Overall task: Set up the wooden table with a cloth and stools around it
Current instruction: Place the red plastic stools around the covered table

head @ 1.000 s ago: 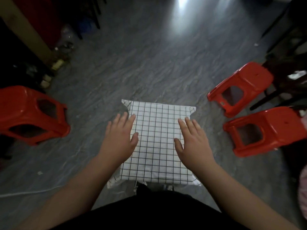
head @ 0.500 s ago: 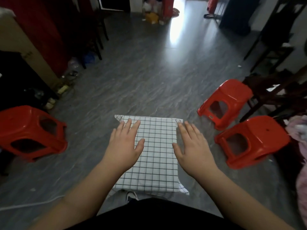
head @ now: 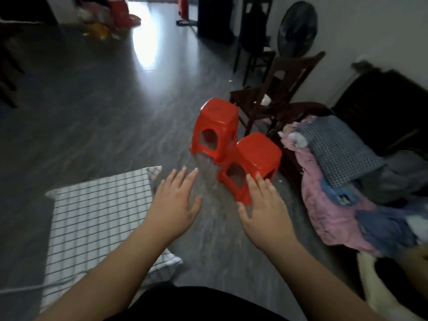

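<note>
While the checked cloth is lying over the table at your left, your 2 hands are reaching out flat and empty; your right hand is nearer the closest red stool, just ahead.

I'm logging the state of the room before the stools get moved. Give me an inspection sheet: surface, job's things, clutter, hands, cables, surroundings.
Surface: checked cloth lies spread over the low table; the table top itself is hidden.
Job's things: near red stool and far red stool stand upright on the grey floor, right of the table, close together.
Clutter: pile of clothes and blankets at the right.
Hands: left hand and right hand both open, holding nothing, stretched toward the near stool, off the cloth.
Cables: a pale cord on the floor at lower left.
Surroundings: dark wooden chair, standing fan, bags near the far doorway.
</note>
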Motion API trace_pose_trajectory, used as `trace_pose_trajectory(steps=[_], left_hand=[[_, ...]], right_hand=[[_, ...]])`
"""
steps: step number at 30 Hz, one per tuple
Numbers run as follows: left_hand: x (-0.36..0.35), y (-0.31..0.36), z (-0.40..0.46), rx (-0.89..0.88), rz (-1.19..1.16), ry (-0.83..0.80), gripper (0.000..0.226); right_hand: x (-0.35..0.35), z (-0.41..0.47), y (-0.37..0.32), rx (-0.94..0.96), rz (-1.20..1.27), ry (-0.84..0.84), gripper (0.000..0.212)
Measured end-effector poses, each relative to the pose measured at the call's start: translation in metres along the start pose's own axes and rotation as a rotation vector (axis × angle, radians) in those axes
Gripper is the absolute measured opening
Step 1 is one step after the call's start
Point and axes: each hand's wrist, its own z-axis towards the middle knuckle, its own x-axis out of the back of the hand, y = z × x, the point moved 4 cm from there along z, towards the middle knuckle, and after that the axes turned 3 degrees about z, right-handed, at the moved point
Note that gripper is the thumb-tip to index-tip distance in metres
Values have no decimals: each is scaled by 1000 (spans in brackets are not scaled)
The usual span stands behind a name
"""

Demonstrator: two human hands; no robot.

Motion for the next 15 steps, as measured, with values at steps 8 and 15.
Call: trace_pose_trajectory(steps=[8,15], left_hand=[[-48,62,81,-101,-54,-102,78],[-96,76,190,-88,-106,-144,75]], right_hand=[[16,36,83,-114,43,30,75],[8,133,142,-124,-4,-20,75]])
